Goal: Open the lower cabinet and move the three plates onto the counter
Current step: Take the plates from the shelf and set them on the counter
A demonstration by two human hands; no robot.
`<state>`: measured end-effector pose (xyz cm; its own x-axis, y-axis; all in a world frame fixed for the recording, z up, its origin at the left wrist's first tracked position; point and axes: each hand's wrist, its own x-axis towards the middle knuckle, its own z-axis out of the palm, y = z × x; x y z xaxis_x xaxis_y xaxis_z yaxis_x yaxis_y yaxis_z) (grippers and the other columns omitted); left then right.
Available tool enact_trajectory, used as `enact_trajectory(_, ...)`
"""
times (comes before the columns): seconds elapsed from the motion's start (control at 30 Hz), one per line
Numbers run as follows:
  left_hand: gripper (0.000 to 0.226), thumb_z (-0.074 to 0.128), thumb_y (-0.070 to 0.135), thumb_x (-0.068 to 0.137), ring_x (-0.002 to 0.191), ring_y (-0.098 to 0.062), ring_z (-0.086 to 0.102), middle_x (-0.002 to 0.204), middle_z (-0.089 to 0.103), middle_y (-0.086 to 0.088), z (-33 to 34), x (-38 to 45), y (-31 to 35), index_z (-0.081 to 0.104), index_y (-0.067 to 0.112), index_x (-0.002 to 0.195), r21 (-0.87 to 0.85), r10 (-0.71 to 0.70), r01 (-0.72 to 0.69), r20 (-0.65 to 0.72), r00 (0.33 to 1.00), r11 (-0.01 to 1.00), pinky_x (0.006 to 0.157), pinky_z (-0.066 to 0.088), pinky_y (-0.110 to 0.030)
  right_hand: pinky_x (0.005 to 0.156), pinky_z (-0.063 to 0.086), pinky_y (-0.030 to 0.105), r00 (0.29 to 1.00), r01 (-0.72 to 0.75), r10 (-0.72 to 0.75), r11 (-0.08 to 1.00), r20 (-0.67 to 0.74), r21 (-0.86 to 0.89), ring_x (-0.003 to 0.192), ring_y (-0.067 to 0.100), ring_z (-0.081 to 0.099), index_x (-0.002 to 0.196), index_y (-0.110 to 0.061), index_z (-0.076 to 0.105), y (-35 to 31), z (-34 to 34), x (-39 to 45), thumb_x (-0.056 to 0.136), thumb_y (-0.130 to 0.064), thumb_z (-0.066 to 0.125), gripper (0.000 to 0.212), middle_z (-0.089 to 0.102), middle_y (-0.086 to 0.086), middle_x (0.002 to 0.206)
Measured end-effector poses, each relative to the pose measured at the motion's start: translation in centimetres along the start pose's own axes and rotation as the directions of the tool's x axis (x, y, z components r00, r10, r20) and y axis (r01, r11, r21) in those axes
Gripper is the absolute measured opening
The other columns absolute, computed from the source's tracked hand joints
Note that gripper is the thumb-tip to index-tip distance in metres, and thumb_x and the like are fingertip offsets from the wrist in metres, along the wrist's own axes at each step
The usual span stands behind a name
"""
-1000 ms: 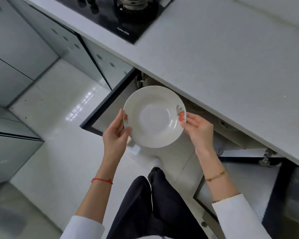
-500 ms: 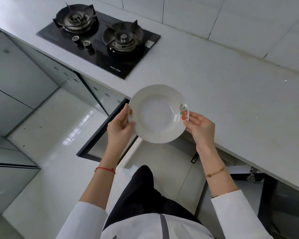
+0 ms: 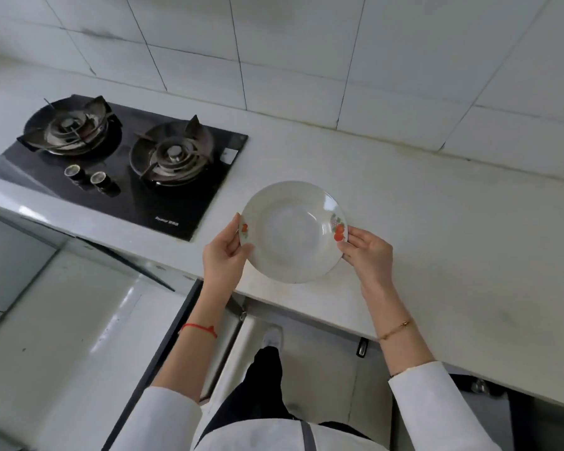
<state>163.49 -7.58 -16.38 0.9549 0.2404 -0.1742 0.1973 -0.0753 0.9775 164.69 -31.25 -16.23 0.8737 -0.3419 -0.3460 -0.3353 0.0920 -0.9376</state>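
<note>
I hold a white deep plate with small red fruit prints on its rim, level above the front part of the pale counter. My left hand grips its left rim and my right hand grips its right rim. Below the counter edge the lower cabinet stands open, its dark-edged door swung out to the left. The cabinet's inside and any other plates are hidden under the counter.
A black two-burner gas hob is set into the counter to the left of the plate. A white tiled wall runs behind. My dark trousers and a white shoe show on the glossy floor below.
I have stood up and both hands have lifted the plate from in front of the open cabinet to above the counter. The view has risen to show the hob and wall.
</note>
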Motion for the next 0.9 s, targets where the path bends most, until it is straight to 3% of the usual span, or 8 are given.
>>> enact_trajectory(0.17,0.064,0.058,-0.013,0.083,0.116,-0.008,0.061,0.132,0.061,-0.002,1.5,9.0,2.4,0.045,0.01,0.141,0.01,-0.028,0.028,0.072,0.997,1.0,0.102,0.047,-0.026,0.076,0.058,0.029,0.998,-0.003,0.005,1.0,-0.067,0.027,0.089,0.014,0.072,0.101,-0.015,0.072,-2.7,3.5,6.7,0.076,-0.001,0.072,0.029,0.074,0.002,0.094)
enact_trajectory(0.33,0.065,0.062,-0.01,0.081,0.115,-0.005,0.061,0.118,0.066,0.01,2.7,18.2,3.7,0.048,0.013,0.14,0.064,-0.037,0.029,0.132,0.991,0.998,0.105,0.046,-0.033,0.072,0.057,0.026,0.989,0.011,-0.012,1.0,-0.146,-0.007,0.084,0.011,0.071,0.104,-0.013,0.072,-5.0,6.9,13.7,0.074,-0.003,0.073,0.031,0.074,0.002,0.094)
enact_trajectory(0.5,0.065,0.064,-0.009,0.081,0.117,-0.009,0.06,0.124,0.066,0.0,4.2,26.0,4.4,0.047,0.012,0.14,0.024,-0.078,0.075,0.167,0.983,0.997,0.106,0.044,-0.034,0.073,0.059,0.028,0.983,0.0,-0.003,1.0,-0.186,-0.016,0.083,0.013,0.071,0.106,-0.009,0.071,-6.2,10.0,20.3,0.075,-0.004,0.074,0.032,0.074,0.005,0.094)
enact_trajectory(0.63,0.064,0.061,-0.014,0.082,0.103,0.003,0.062,0.119,0.063,0.011,5.8,30.8,4.6,0.045,0.008,0.14,-0.013,-0.105,0.109,0.189,0.976,0.994,0.094,0.048,-0.016,0.079,0.059,0.035,0.979,-0.027,0.024,1.0,-0.204,-0.012,0.086,0.018,0.071,0.099,-0.01,0.073,-6.6,11.9,25.3,0.073,0.0,0.073,0.028,0.074,0.003,0.087)
enact_trajectory(0.77,0.066,0.063,-0.015,0.08,0.116,-0.011,0.059,0.133,0.059,-0.003,6.9,35.6,3.4,0.045,0.005,0.14,-0.047,-0.155,0.166,0.184,0.971,0.985,0.105,0.044,-0.033,0.08,0.058,0.035,0.974,-0.059,0.05,0.998,-0.22,-0.033,0.087,0.019,0.07,0.101,-0.008,0.073,-6.2,13.6,29.9,0.073,0.001,0.073,0.029,0.073,0.005,0.09)
enact_trajectory(0.9,0.068,0.063,-0.017,0.078,0.119,-0.015,0.058,0.134,0.058,-0.004,8.2,39.3,1.7,0.045,0.005,0.14,-0.043,-0.201,0.212,0.176,0.964,0.976,0.108,0.042,-0.039,0.084,0.058,0.036,0.973,-0.071,0.051,0.994,-0.223,-0.083,0.089,0.019,0.07,0.103,-0.008,0.072,-5.4,14.5,33.7,0.074,-0.002,0.075,0.03,0.072,0.001,0.088)
